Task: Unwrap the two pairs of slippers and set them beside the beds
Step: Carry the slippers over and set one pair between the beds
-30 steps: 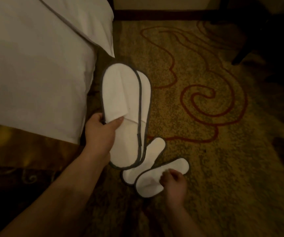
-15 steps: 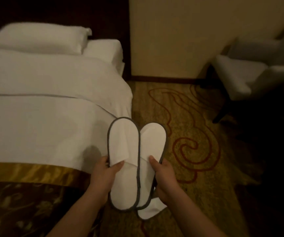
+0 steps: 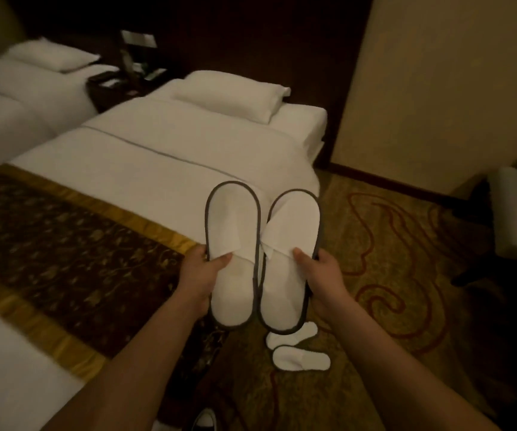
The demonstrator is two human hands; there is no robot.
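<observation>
Left hand: fingers closed round the edge of one white slipper, thumb on its top; slipper held up, toe away from the person
Right hand: fingers closed round the second slipper, thumb on top; the two slippers side by side, inner edges touching
Other pair: lying on the carpet, below the held slippers, beside the near bed
Far bed: at the left, well apart; a nightstand between the beds

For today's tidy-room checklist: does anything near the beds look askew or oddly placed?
Yes. The two slippers on the carpet lie at different angles beside the near bed, not parallel as a neat pair. Nothing looks spilled or damaged.
</observation>
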